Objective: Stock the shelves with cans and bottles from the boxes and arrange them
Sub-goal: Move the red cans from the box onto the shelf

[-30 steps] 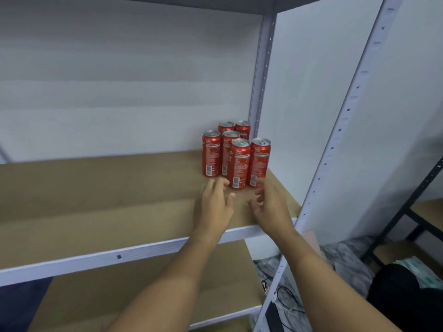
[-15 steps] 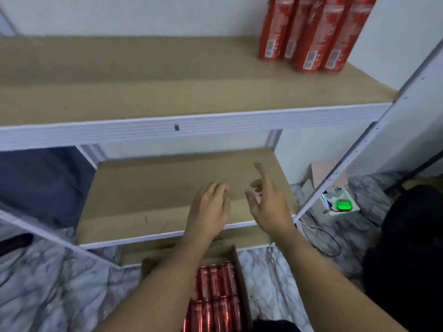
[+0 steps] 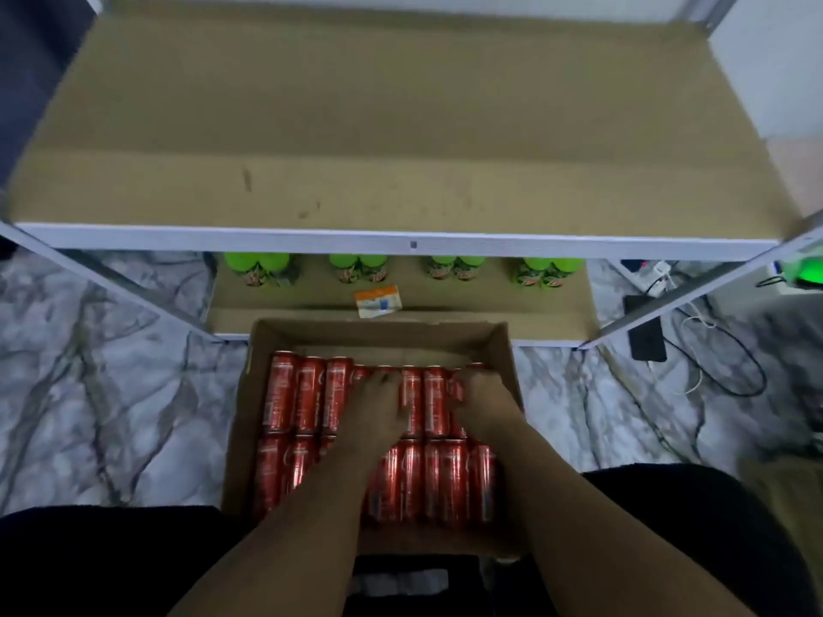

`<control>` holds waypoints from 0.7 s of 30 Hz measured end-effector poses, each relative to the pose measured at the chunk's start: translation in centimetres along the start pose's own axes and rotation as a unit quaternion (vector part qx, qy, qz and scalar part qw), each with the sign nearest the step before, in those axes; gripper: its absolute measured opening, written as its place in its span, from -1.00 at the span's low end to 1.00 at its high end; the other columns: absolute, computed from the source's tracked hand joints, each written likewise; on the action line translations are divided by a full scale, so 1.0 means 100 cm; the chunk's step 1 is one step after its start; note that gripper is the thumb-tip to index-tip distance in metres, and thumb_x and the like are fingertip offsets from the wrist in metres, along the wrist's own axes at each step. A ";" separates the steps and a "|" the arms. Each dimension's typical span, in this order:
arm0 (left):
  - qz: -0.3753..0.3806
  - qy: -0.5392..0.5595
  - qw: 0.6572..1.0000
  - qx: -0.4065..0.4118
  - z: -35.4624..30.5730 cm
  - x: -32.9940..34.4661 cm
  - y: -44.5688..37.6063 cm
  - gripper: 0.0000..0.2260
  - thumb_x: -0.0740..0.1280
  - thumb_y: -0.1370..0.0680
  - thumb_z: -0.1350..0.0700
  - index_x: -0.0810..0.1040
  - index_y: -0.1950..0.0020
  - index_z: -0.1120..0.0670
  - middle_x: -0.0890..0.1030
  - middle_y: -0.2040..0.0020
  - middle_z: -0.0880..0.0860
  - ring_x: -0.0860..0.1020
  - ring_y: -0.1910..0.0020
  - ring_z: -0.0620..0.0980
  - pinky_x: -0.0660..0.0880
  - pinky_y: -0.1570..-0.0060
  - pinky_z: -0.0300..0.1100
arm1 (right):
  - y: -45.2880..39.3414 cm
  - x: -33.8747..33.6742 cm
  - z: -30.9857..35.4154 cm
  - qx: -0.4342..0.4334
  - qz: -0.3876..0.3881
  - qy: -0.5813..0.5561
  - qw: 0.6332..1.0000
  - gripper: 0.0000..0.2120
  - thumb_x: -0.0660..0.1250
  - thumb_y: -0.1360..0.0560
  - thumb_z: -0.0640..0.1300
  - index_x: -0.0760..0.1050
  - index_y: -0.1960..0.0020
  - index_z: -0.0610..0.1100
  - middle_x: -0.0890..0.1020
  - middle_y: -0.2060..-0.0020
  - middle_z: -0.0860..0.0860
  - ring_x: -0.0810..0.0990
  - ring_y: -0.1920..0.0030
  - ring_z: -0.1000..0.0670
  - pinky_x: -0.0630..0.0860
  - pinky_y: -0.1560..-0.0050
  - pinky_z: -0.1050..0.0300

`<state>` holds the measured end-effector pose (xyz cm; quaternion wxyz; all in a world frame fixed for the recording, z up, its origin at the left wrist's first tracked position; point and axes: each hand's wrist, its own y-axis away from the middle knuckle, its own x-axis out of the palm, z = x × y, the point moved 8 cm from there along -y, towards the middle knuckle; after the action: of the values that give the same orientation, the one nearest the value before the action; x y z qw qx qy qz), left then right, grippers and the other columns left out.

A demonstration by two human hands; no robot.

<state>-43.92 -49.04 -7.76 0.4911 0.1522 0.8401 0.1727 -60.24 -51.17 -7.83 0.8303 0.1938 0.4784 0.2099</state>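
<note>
An open cardboard box (image 3: 501,349) stands on the floor in front of the shelving, filled with red cans (image 3: 307,394) lying on their sides in two rows. Both my hands are inside the box on the far row. My left hand (image 3: 378,407) lies over the middle cans, its fingertips at their far ends. My right hand (image 3: 483,403) covers the cans at the right end of the same row. Motion blur hides whether either hand's fingers close round a can. Above the box runs a bare brown shelf board (image 3: 401,126).
On the bottom shelf (image 3: 445,318) behind the box stand several green-capped bottles (image 3: 258,267) and a small orange-and-white pack (image 3: 378,300). Grey metal uprights (image 3: 694,300) flank the box. Cables, a dark device (image 3: 648,340) and a green-lit charger (image 3: 806,273) lie on the marble floor at right.
My view has dropped from the shelf with the standing red cans down to the box on the floor. Both hands have come down from the shelf edge into the box onto the cans.
</note>
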 end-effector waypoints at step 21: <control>0.071 0.165 0.982 -0.050 0.089 0.143 0.015 -0.66 0.47 -0.56 0.10 0.48 -0.28 -0.03 0.57 -0.23 -0.04 0.54 -0.23 -0.05 0.50 -0.29 -0.05 | -0.010 0.145 -0.080 0.051 0.076 0.053 0.994 -0.58 0.44 -0.50 -0.01 0.49 -0.33 -0.06 0.61 -0.21 -0.04 0.58 -0.24 -0.07 0.49 -0.31 -0.04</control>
<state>-42.73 -40.38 -22.27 0.3388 0.1561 0.8872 0.2714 -60.48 -43.32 -22.41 0.7745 0.2603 0.5159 0.2574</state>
